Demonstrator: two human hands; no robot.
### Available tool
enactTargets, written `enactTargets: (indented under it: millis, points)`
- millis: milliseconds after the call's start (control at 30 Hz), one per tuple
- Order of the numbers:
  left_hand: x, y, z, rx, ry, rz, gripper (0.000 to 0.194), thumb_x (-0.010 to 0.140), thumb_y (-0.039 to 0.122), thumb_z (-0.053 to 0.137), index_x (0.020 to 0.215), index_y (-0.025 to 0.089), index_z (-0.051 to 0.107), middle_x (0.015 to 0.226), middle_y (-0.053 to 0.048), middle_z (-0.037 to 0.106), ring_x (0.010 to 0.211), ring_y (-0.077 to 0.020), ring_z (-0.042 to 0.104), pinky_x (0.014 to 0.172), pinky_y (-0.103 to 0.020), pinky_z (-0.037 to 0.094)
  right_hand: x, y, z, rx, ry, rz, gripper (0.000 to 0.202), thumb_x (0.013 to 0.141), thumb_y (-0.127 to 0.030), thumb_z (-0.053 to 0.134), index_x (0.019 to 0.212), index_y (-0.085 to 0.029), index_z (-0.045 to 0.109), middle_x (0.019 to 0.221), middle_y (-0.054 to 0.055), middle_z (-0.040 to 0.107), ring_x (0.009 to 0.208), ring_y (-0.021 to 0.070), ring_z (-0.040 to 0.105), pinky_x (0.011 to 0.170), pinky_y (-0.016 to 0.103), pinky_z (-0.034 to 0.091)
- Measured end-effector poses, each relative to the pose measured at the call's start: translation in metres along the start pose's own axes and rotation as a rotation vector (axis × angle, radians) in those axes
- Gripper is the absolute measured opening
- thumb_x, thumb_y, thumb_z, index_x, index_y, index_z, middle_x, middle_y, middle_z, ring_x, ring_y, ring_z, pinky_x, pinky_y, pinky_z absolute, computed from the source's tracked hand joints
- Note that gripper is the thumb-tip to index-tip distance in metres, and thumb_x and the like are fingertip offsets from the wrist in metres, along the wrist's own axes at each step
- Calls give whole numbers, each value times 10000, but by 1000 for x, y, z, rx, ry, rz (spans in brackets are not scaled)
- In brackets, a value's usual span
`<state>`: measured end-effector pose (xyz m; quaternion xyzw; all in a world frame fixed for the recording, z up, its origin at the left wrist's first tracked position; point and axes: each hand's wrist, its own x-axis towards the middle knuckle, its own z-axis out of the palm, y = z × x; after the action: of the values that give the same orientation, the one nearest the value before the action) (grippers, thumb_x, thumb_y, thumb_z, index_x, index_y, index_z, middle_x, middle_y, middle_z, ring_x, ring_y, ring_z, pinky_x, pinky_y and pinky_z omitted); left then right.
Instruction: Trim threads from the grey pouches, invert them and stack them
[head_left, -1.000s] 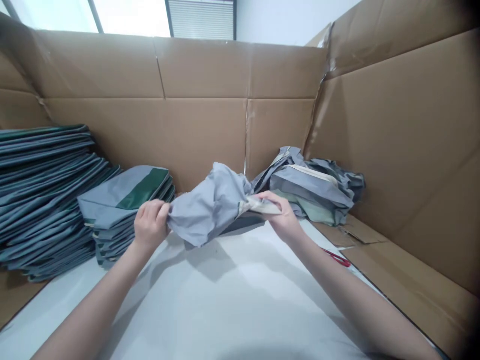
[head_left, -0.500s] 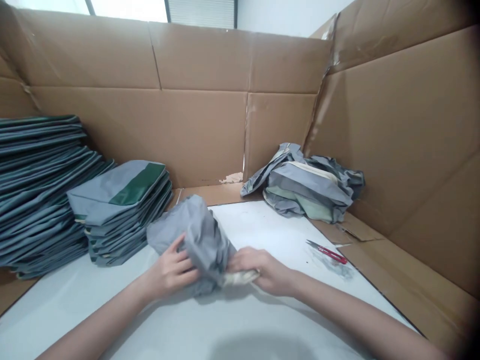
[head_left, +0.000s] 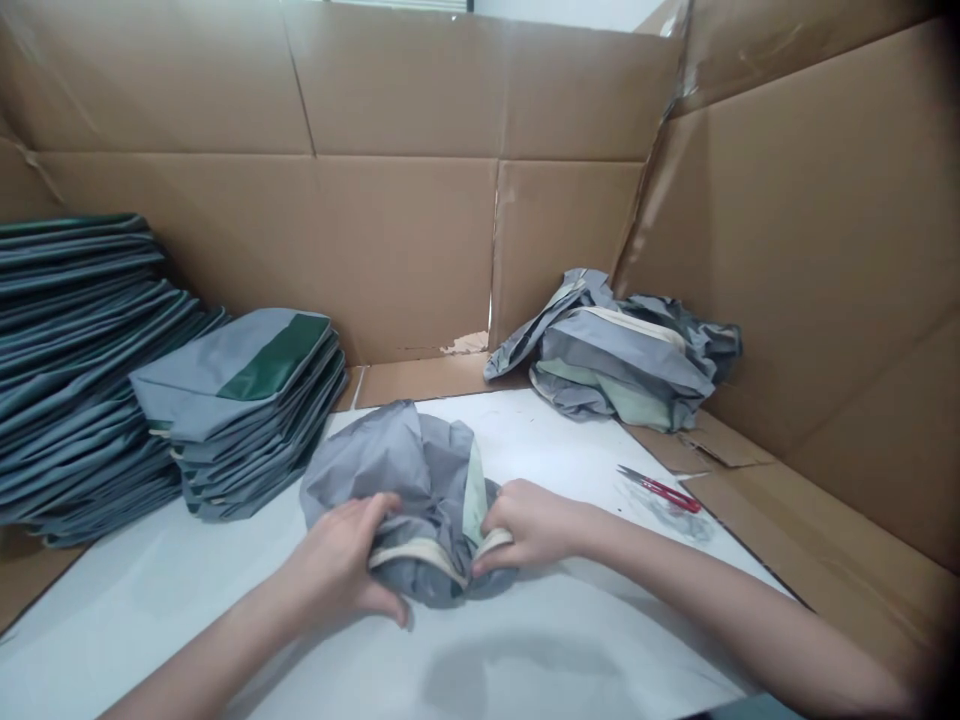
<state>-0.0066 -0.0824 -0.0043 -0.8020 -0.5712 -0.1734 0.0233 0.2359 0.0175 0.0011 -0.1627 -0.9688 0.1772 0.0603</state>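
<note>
A crumpled grey fabric piece [head_left: 405, 450] with a cream edge and a pale green patch lies on the white table [head_left: 300, 660]. At its lower left, my left hand [head_left: 349, 560] rests against it, thumb and fingers spread apart around the cream edge. My right hand [head_left: 525, 525] pinches the cream edge at the right side of the piece, with thumb and forefinger pressed together. Part of the fabric under both hands is hidden.
Two stacks of folded grey-green fabric, a tall one [head_left: 67, 380] and a shorter one [head_left: 247, 400], stand at the left. A loose fabric pile [head_left: 622, 350] lies at the back right. Red-handled snips [head_left: 667, 491] lie at the right. Cardboard walls [head_left: 397, 230] surround the table.
The fabric has spread out flatter, and its cream edge now shows between my hands. My left hand has opened its thumb away from the fingers. The view has tilted slightly down.
</note>
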Motion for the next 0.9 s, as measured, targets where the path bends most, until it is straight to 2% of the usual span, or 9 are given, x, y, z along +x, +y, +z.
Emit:
enactTargets:
  millis: [67,133,233,333,400,500,667,800,900]
  points:
    - [7,14,10,185,215,149,542,716,343,601,1210,194,437,1070,-110,606,1031,-254,550,911,-411,421,3,2,-7,260,8,-2,490,738,-560,532,532,-117,540,462,-32,356,471,61,313,467,200,252]
    - [16,27,13,184,244,293,493,773,147,458,1257,204,378,1178,-109,559,1158,-227,473,1034,-458,298,6,7,-14,460,-12,-47,453,767,-523,511,606,-103,564,522,-25,400,520,64,353,492,184,294]
    - [28,42,5,-115,-70,323,352,771,125,408,1102,199,505,1056,-56,621,1002,-158,558,993,-351,360,12,19,-26,546,-105,-84,422,772,-501,510,728,-94,612,598,-8,469,565,72,388,512,182,314]
    - [36,44,-6,-445,-359,134,175,796,273,452,785,179,600,790,2,638,732,-109,569,731,-208,455,18,34,-40,501,-81,-2,432,721,-525,564,681,-97,600,549,-25,438,515,61,357,464,184,271]
    - [39,40,-9,-604,-346,-87,234,736,393,548,745,167,609,780,0,640,737,-132,567,660,-199,458,19,40,-48,485,95,29,400,699,-505,600,694,-105,589,584,-23,474,537,69,392,494,189,305]
    - [44,35,-8,-798,-127,-433,326,651,456,631,814,174,628,869,-22,666,831,-186,594,697,-240,483,16,41,-49,511,451,57,375,770,-463,542,938,-129,567,914,37,569,786,118,508,713,236,395]
    - [64,56,-19,-1302,101,-746,407,655,439,654,987,211,595,904,-49,696,776,-195,652,640,-279,527,4,26,-27,792,802,226,388,852,-490,386,1020,-151,467,1045,77,531,959,152,515,859,306,393]
    - [81,83,-27,-1465,308,-752,488,664,464,642,1090,240,559,1001,-45,675,820,-191,655,672,-278,540,8,17,-20,873,939,242,407,744,-421,569,1028,-166,426,1105,89,495,984,171,499,797,285,421]
    - [85,97,-21,-1482,164,-578,567,638,490,661,1123,223,540,1011,-44,666,863,-202,640,684,-268,533,18,19,-30,831,1139,226,293,823,-434,418,939,-165,436,927,56,513,853,148,496,757,267,403]
